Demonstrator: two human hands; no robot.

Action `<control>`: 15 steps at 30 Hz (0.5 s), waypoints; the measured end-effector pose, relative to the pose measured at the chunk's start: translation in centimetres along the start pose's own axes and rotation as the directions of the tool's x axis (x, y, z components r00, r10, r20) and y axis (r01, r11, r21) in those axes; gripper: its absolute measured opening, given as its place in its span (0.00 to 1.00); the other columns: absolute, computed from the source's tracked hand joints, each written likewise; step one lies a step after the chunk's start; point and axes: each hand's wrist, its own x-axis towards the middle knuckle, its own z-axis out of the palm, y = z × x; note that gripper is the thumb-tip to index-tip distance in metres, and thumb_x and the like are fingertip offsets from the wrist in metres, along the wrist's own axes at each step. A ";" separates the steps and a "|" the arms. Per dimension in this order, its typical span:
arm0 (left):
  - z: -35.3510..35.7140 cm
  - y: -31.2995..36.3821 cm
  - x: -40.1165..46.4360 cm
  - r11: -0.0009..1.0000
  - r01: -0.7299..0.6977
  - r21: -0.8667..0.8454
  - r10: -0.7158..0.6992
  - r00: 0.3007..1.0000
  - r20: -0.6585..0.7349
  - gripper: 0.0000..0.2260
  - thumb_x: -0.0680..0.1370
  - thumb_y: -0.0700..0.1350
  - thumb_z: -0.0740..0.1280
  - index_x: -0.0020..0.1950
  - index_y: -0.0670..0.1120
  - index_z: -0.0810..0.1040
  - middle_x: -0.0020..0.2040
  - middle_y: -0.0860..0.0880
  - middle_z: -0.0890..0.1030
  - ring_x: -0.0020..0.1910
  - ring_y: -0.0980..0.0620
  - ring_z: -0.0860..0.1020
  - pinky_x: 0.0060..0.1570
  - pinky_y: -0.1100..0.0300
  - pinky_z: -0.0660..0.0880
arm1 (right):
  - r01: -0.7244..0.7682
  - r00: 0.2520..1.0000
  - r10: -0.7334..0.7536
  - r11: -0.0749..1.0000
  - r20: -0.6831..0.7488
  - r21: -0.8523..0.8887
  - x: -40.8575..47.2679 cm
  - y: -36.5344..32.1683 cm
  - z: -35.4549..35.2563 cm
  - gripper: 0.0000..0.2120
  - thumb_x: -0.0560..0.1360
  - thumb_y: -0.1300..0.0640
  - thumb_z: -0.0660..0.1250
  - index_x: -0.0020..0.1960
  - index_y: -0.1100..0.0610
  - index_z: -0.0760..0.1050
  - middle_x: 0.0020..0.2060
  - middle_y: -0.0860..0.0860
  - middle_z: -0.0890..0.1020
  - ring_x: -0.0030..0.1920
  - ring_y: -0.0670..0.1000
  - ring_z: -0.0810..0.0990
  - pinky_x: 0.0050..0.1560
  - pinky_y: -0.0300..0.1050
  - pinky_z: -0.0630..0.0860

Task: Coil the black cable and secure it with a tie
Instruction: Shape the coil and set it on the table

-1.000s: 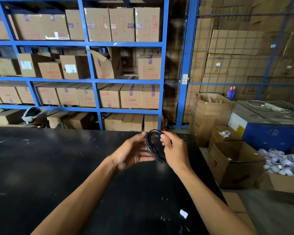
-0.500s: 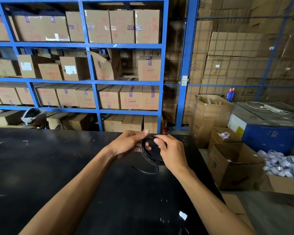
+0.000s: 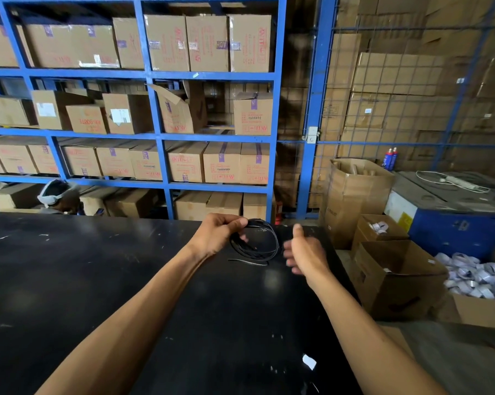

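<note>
The cable (image 3: 254,242) is being held as a small coil just above the tabletop (image 3: 98,280), near its far right edge. It is being pinched at the upper left of the loop by the left hand (image 3: 216,238), whose fingers (image 3: 239,223) are being kept closed around the bunched turns; this grip is probably being used so that the loops are not springing apart. The coil is being kept roughly upright and facing the camera, which is leaving its centre open for a tie to be passed through. One loose end is being left trailing just below the coil, close to the tabletop; whether it is touching cannot be told.

The right hand (image 3: 304,256) is being held just right of the coil, apart from it, with the thumb raised and the fingers loosely open and blurred. Nothing is being gripped by it. It is probably being freed to fetch a tie, though no tie is being seen near the coil.

The coiling is being judged nearly complete; the tail is not yet being tucked in, and the securing is not yet being done.
</note>
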 end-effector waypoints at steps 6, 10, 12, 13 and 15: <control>0.9 -0.2 0.4 0.986 0.032 -0.166 -0.018 0.996 0.084 0.13 0.81 0.39 0.66 0.36 0.38 0.80 0.34 0.40 0.80 0.36 0.46 0.80 0.44 0.58 0.79 | -0.414 0.858 0.211 0.825 0.468 0.386 0.5 2.6 -0.1 0.12 0.81 0.63 0.63 0.60 0.70 0.77 0.48 0.65 0.87 0.49 0.60 0.86 0.41 0.51 0.84; 0.8 -0.5 0.2 0.964 0.096 -0.249 -0.070 0.991 0.111 0.15 0.81 0.38 0.65 0.34 0.38 0.78 0.31 0.42 0.79 0.33 0.47 0.79 0.40 0.59 0.79 | -0.206 0.942 0.025 0.829 0.334 0.520 1.2 1.6 0.0 0.12 0.81 0.69 0.60 0.57 0.60 0.80 0.45 0.58 0.88 0.51 0.55 0.85 0.45 0.48 0.80; 0.6 -0.5 0.3 0.951 0.130 -0.281 -0.104 0.989 0.108 0.15 0.81 0.37 0.65 0.34 0.37 0.77 0.30 0.42 0.78 0.32 0.47 0.79 0.40 0.58 0.79 | -0.061 0.944 -0.100 0.883 0.313 0.466 1.0 1.2 -0.4 0.13 0.81 0.67 0.63 0.59 0.54 0.80 0.47 0.54 0.89 0.52 0.54 0.87 0.48 0.48 0.80; 0.6 -0.5 0.4 0.944 0.142 -0.298 -0.118 0.988 0.100 0.15 0.81 0.37 0.65 0.34 0.37 0.76 0.30 0.42 0.77 0.31 0.47 0.79 0.39 0.58 0.80 | 0.003 0.937 -0.154 0.900 0.313 0.435 0.8 1.1 -0.7 0.14 0.80 0.66 0.64 0.59 0.53 0.81 0.47 0.53 0.89 0.52 0.54 0.87 0.49 0.48 0.81; 0.7 -0.5 0.4 0.936 0.157 -0.315 -0.135 0.987 0.090 0.15 0.81 0.36 0.65 0.34 0.37 0.76 0.31 0.41 0.76 0.31 0.47 0.78 0.38 0.58 0.79 | 0.071 0.922 -0.223 0.901 0.317 0.427 0.5 0.9 -0.9 0.14 0.80 0.65 0.62 0.59 0.54 0.82 0.47 0.55 0.89 0.51 0.57 0.87 0.50 0.49 0.81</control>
